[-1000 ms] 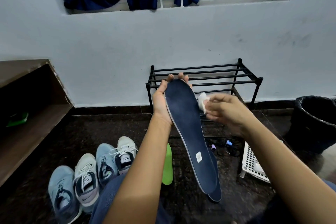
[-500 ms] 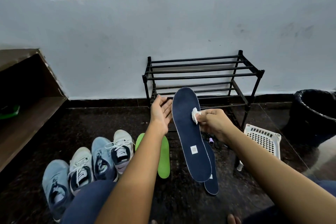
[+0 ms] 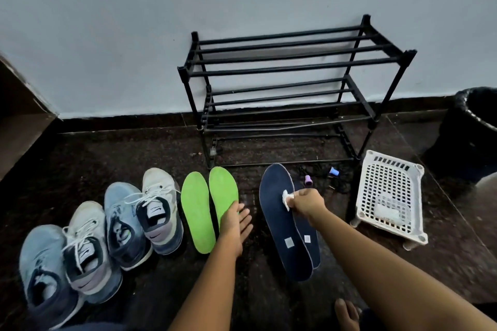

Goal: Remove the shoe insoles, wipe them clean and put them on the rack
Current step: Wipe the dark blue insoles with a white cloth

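Note:
My right hand (image 3: pixel 306 203) pinches a white wipe (image 3: pixel 286 197) together with the right edge of a navy insole (image 3: pixel 277 215). That insole lies low over the floor, overlapping a second navy insole (image 3: pixel 309 244) beneath it. Two green insoles (image 3: pixel 196 212) lie side by side on the dark floor to the left. My left hand (image 3: pixel 236 223) is open, fingers straight, over the heel end of the right green insole (image 3: pixel 222 188). The black two-tier rack (image 3: pixel 290 62) stands against the wall behind them, with nothing on its bars.
Several blue and white sneakers (image 3: pixel 158 212) are lined up at the left. A white perforated basket (image 3: pixel 390 196) sits right of the rack, and a black bin (image 3: pixel 476 126) stands at the far right. Small purple and blue caps (image 3: pixel 308 180) lie by the rack's foot.
My left hand let go of the navy insole and dropped toward the green insoles. My right hand lowered the navy insole to the floor, onto the other one. The view tilted down.

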### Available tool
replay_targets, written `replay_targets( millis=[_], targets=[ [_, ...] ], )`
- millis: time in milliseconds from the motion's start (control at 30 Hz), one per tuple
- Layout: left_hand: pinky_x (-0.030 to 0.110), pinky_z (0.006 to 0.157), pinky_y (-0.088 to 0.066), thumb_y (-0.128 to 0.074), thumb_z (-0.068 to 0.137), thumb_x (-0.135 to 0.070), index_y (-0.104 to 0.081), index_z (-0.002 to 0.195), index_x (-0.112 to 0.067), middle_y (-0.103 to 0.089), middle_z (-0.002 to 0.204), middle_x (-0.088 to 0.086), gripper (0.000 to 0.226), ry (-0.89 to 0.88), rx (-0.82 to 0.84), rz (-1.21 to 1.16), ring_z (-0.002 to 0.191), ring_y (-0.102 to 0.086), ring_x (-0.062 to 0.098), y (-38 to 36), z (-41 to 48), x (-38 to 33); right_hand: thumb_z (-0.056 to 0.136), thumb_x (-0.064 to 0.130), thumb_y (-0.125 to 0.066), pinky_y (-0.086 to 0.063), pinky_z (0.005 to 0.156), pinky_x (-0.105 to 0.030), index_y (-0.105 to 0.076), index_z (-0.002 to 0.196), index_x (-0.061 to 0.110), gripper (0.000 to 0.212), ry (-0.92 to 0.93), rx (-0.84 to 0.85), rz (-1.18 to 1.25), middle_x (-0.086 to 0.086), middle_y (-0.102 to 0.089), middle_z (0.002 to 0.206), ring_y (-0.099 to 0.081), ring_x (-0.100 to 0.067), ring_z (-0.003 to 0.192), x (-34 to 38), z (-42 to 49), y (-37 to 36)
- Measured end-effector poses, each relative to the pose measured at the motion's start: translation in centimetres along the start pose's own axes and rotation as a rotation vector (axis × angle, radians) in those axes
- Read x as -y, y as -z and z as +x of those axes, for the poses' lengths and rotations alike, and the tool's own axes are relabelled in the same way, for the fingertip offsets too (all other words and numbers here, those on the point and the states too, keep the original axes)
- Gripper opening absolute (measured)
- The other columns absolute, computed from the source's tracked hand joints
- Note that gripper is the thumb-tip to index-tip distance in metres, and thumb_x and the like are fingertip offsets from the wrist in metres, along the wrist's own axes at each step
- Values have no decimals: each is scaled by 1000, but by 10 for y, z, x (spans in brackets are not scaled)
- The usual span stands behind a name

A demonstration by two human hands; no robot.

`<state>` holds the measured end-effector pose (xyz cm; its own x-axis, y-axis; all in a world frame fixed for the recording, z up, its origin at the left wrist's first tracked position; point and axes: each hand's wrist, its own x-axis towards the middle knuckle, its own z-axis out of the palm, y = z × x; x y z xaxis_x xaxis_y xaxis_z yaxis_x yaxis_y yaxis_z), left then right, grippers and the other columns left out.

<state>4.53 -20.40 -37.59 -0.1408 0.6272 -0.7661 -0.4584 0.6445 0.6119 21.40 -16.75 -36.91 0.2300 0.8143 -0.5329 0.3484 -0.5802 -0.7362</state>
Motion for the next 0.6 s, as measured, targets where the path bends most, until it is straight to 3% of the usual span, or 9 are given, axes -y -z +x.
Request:
replay_targets(
  millis=[133,200,267,433,533,600],
  targets=[
    [34,89,-45,-43,102,-31,-56,122,-8,-61,121,10,33,106,-76,26,108,-56,22,19,33,44,80,26,-66,-39,50,-22,-56,59,10,28,-69,12,1,-7,-50,58,-46,-20,53,-28,34,-27],
    [34,89,-44,-44,102,-29,-56,120,-8,-61,125,11,31,151,-102,19,117,-56,25,27,42,59,80,28,-67,-35,44,-18,-48,48,12,40,-102,13,31,-2,-45,50,-42,-18,46,-39,49,-39],
    [35,91,-43,-43,102,-30,-56,121,-10,-57,133,12,31,190,-109,5,124,-52,27,29,51,71,78,28,-68,-39,49,-22,-40,42,17,47,-124,1,45,0,-42,47,-46,-18,51,-48,63,-51],
    [35,93,-43,-42,102,-31,-57,123,-9,-58,132,12,34,220,-115,-6,124,-53,26,23,67,81,72,19,-67,-54,68,-35,-44,45,16,35,-167,11,58,-3,-47,55,-51,-19,62,-63,89,-72],
    [33,89,-45,-43,102,-33,-58,112,-12,-61,127,10,28,212,-106,0,113,-57,22,18,78,81,73,16,-65,-47,65,-31,-46,49,16,31,-159,16,46,-3,-49,58,-51,-20,65,-63,99,-80],
    [33,89,-46,-42,102,-34,-58,109,-12,-62,122,9,28,199,-101,0,107,-57,20,14,83,79,78,16,-65,-44,70,-27,-62,65,12,14,-147,-3,37,-2,-56,68,-54,-20,73,-63,104,-83]
  ],
)
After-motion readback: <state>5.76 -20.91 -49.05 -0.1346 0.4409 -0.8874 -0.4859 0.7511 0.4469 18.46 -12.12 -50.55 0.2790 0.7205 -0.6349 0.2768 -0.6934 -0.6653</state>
